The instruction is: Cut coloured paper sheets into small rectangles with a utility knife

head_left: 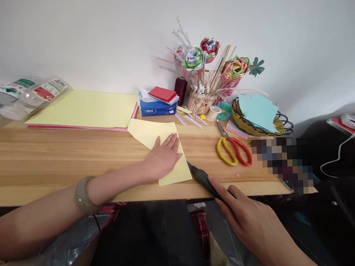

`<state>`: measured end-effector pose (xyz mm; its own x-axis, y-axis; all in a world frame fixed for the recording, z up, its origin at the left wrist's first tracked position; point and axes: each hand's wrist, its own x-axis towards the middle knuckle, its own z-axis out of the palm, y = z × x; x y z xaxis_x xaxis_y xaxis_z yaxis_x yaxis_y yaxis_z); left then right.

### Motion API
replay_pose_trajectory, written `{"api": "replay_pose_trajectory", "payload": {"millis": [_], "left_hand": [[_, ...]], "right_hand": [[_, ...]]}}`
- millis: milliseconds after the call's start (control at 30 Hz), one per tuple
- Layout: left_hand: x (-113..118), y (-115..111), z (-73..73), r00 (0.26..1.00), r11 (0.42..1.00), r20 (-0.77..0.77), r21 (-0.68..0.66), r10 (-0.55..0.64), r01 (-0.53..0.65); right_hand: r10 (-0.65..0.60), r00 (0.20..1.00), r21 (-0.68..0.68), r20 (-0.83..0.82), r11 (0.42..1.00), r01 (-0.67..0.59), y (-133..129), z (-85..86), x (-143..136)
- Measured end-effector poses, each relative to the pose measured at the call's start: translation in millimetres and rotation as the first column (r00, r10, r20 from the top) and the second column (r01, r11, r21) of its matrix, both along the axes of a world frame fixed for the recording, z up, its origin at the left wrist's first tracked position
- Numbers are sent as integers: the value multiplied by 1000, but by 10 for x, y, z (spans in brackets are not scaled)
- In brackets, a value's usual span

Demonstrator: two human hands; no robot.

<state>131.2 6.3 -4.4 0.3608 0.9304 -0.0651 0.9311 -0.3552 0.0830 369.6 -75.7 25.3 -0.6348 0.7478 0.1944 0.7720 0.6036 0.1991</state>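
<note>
A folded sheet of yellow paper (152,130) lies on the wooden table (64,161). My left hand (162,159) presses flat on it, fingers stretched out and holding nothing. In my right hand (245,212) is a dark green utility knife (203,180), the fingers wrapped round its handle. Its blade points up and left and meets the paper's right edge; I cannot tell whether the tip is inside the fold. To the right of the paper rest scissors (232,148) with one yellow and one red handle.
Large yellow sheets (88,107) lie at the back left beside plastic bottles (43,93). A blue tissue pack (157,109) bears red paper squares (164,93). Behind stand paper flowers (194,58). A basket (238,116) holds teal paper (259,110). The table's front edge is close.
</note>
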Motion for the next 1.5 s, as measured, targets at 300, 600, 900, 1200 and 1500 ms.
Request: {"api": "replay_pose_trajectory", "payload": {"millis": [300, 600, 900, 1200, 1500], "left_hand": [[27, -12, 37, 998, 1000, -58, 13, 24, -24], [33, 0, 35, 999, 999, -38, -24, 38, -39], [30, 9, -10, 998, 998, -9, -13, 58, -59], [51, 5, 38, 998, 997, -26, -42, 63, -64], [49, 4, 45, 998, 997, -6, -47, 60, -60]], "right_hand": [[9, 1000, 5, 7, 1000, -9, 141, 6, -37], [-20, 999, -25, 33, 999, 21, 237, 12, -83], [-48, 997, -36, 56, 998, 50, 363, 31, -170], [-87, 991, -51, 97, 994, 92, 524, 16, -265], [-170, 972, -128, 162, 973, 191, 687, 86, -402]]}}
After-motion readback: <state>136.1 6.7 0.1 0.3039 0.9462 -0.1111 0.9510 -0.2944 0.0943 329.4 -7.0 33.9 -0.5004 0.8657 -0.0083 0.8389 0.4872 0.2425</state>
